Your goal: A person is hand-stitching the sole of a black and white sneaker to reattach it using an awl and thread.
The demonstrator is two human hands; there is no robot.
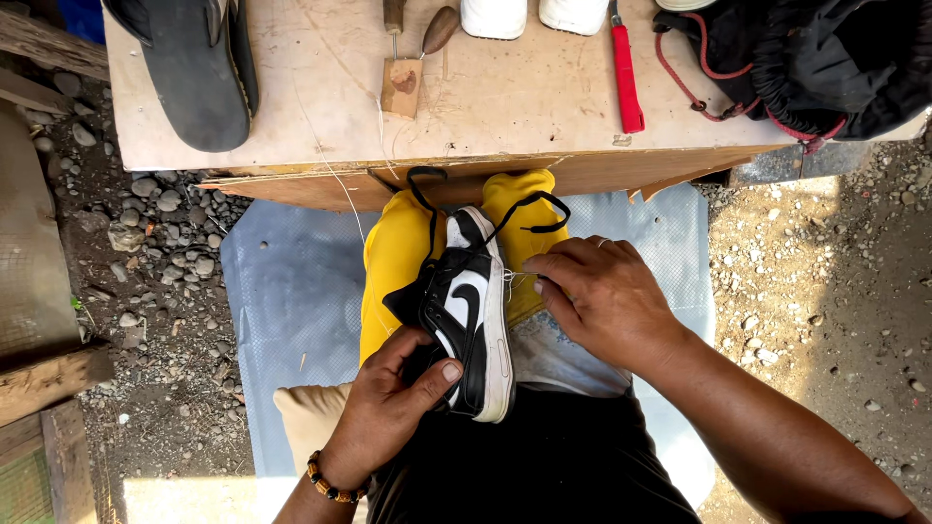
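Pinching at the sole edge, the fingers of our right hand are drawn together near a thin white thread that runs to the shoe; whether they actually grip the thread or a needle we cannot tell. Our left hand wraps the heel end, fingers curled under and the thumb pressed flat on the black upper, so it is closed on the black-and-white leather low-top sneaker.

That sneaker lies on its side across our lap, between our knees, toe pointing away, with its loose black lace looping out over our yellow trousers. We judge it light and easy to turn one-handed; the upper looks soft and would give, while the white rubber sole rim looks stiffer, so heel and sole seem the firmest places to hold.

Beyond our knees stands a pale plywood worktable, bearing a wooden-handled awl stuck in a small block, a red-handled tool, a dark shoe sole and a black drawstring bag. A grey mat covers the gravel beneath us.
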